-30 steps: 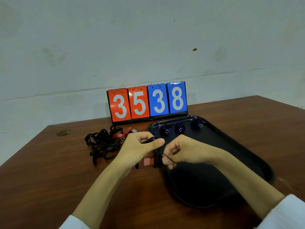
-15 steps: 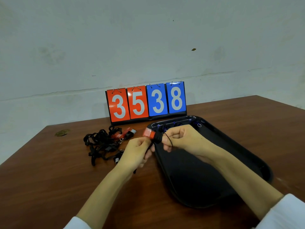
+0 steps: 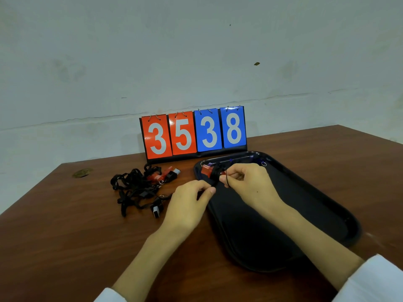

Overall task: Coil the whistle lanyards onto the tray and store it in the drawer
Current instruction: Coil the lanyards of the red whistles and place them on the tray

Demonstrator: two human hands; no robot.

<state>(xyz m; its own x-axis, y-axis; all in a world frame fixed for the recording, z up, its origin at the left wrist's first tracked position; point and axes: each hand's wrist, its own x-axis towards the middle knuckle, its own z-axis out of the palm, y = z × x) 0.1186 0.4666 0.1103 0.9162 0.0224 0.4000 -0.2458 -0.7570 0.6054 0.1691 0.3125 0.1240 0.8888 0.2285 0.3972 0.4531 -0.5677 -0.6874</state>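
My right hand grips a red whistle with its black lanyard wound around it, held over the far left corner of the black tray. My left hand pinches the loose end of that lanyard just below the whistle, at the tray's left rim. Coiled blue whistles lie along the tray's far edge, partly hidden by my right hand. A tangled pile of black lanyards with red and black whistles lies on the table to the left.
A flip scoreboard reading 3538 stands behind the tray against the wall. The brown table has a round mark near its far left edge. No drawer is in view.
Both hands moved away from me and to the right, carrying the red whistle from in front of the tray's left rim to over the tray's far left corner.
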